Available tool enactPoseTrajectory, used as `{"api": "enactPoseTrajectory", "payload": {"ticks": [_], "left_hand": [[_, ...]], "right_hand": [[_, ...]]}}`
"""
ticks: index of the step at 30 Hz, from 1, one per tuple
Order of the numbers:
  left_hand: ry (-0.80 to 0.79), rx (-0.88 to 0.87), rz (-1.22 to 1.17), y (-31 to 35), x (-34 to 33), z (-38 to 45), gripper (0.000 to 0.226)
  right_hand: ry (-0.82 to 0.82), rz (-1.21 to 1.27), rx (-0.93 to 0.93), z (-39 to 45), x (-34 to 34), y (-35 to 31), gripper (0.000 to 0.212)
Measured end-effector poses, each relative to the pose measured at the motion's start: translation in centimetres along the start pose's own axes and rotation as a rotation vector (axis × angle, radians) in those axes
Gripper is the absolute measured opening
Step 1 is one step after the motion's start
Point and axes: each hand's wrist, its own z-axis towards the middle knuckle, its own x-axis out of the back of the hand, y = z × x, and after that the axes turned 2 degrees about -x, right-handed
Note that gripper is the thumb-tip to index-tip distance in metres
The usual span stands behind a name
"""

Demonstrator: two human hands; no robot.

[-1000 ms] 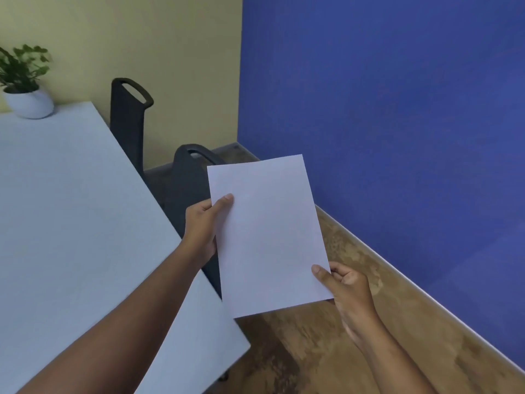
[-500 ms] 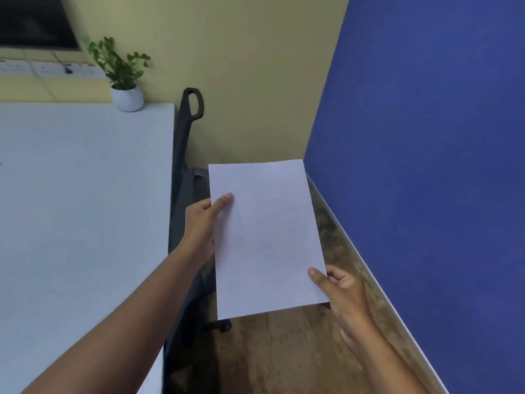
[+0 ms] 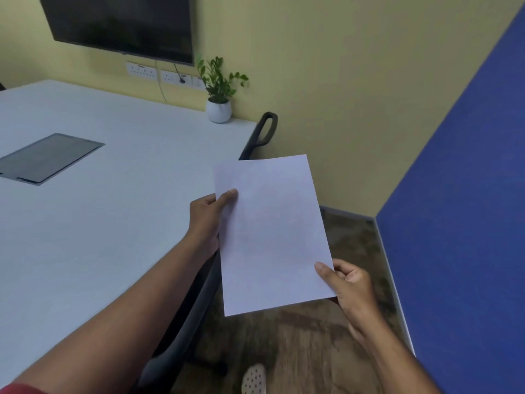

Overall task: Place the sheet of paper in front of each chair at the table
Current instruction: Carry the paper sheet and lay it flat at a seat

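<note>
Dark screen (image 3: 119,24) mounted on yellow wall, wall sockets (image 3: 167,76) just beneath. Potted plant (image 3: 218,93) below, beside a blue wall (image 3: 460,209).

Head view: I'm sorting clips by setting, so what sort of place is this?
Probably an office meeting room: a large white table with a dark inset panel, black office chairs tucked in along its edge, and a black wall-mounted screen above a row of white sockets.

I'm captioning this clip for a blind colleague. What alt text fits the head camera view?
Two bare hands, left hand and right hand, hold a blank white sheet of paper beside a white table, above a dark chair pushed under its edge. A potted plant stands at the table's far corner.
</note>
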Motion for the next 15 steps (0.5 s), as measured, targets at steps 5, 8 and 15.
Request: {"api": "enactPoseTrajectory", "payload": {"ticks": [5,8,15], "left_hand": [[0.108,-0.041,-0.052,0.5,-2.9,9.0,0.031],[0.158,-0.059,-0.07,1.3,-4.7,14.7,0.032],[0.26,-0.106,-0.078,3.1,-8.1,25.3,0.027]], "right_hand": [[-0.111,-0.045,0.017,11.9,-0.9,-3.8,0.01],[-0.168,-0.075,0.037,19.2,-1.9,-6.4,0.009],[-0.275,-0.108,0.034,33.4,-4.7,-10.2,0.011]]}}
